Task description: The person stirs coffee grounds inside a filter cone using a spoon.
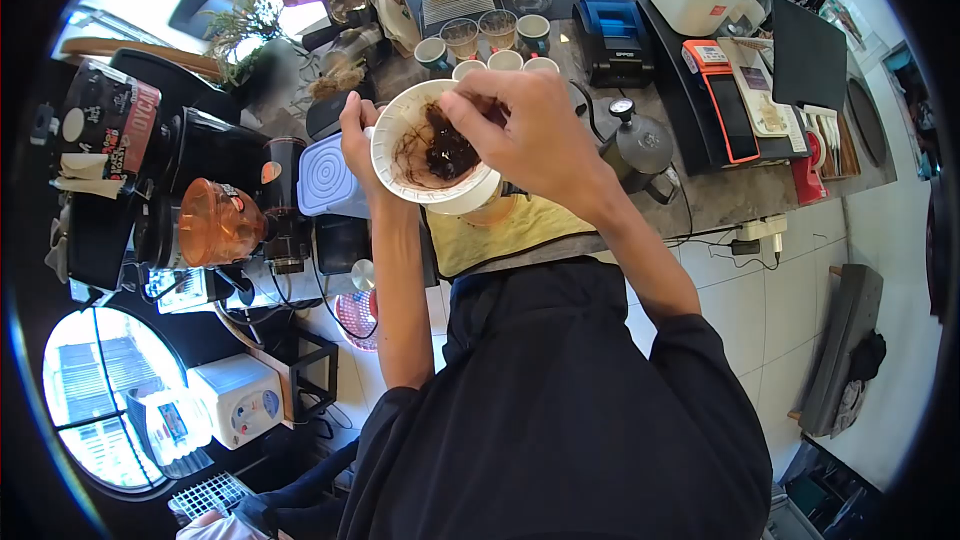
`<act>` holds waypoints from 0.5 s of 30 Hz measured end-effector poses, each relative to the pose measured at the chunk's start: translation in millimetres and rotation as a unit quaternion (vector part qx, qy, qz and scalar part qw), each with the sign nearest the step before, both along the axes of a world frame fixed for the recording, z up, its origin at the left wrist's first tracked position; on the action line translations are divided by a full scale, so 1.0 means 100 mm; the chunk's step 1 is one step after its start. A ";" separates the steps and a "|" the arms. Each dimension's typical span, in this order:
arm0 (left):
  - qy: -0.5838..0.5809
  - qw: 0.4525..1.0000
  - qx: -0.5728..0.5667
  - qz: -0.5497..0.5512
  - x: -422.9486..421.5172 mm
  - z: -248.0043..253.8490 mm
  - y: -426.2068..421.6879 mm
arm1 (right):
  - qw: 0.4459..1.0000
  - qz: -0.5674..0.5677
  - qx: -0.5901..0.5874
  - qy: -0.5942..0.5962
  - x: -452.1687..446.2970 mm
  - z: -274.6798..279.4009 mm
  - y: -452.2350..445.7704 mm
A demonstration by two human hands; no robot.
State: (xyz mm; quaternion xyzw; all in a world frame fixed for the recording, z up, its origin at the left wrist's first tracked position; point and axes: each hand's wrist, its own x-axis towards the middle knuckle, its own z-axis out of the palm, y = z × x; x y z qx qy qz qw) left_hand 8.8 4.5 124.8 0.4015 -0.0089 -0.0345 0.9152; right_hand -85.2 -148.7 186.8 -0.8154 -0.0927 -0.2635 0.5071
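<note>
A white coffee dripper point(386, 166) is tilted toward the camera, with a paper filter point(412, 105) and wet dark coffee grounds point(450, 152) inside. My left hand point(362, 140) holds the dripper by its left side. My right hand point(535, 130) is over its right rim, fingers bent together near the filter's upper edge; whether they pinch the paper is hard to make out. Beneath the dripper a yellow cloth point(530, 232) lies on the counter's front edge, partly hidden by the dripper and my right forearm.
Several cups point(533, 32) stand behind the dripper. A gooseneck kettle with a dial point(640, 148) is at the right, near a black and blue printer point(612, 45) and a card terminal point(732, 115). An orange-hopper grinder point(215, 223) stands left, beside a grey-blue lidded container point(330, 177).
</note>
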 end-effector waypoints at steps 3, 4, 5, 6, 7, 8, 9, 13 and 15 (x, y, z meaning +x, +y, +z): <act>0.000 1.000 0.004 0.003 0.01 -0.03 0.03 | 1.000 0.016 0.008 0.018 -0.03 0.05 0.01; -0.005 1.000 0.002 -0.004 0.00 -0.02 0.03 | 0.999 0.011 0.022 0.029 -0.04 0.07 0.01; -0.004 1.000 0.002 -0.004 -0.01 -0.01 0.03 | 0.999 0.011 0.023 0.030 -0.04 0.06 0.01; -0.002 1.000 0.000 -0.006 -0.03 0.01 0.02 | 0.999 0.003 0.028 0.019 -0.02 0.05 0.01; -0.002 1.000 -0.004 -0.007 -0.03 0.03 0.02 | 0.999 -0.006 0.033 0.006 -0.01 0.05 0.00; -0.002 1.000 -0.004 -0.007 -0.01 0.01 0.02 | 0.999 -0.006 0.033 0.006 0.00 0.04 -0.01; -0.003 1.000 0.000 -0.001 0.01 -0.02 0.03 | 1.000 -0.007 0.008 0.016 0.01 0.02 -0.02; -0.003 1.000 0.005 0.004 0.01 -0.03 0.01 | 1.000 0.008 0.021 -0.009 0.01 -0.06 0.00; 0.004 1.000 0.001 -0.006 -0.01 -0.01 0.02 | 0.999 0.000 0.044 -0.019 0.01 -0.03 0.00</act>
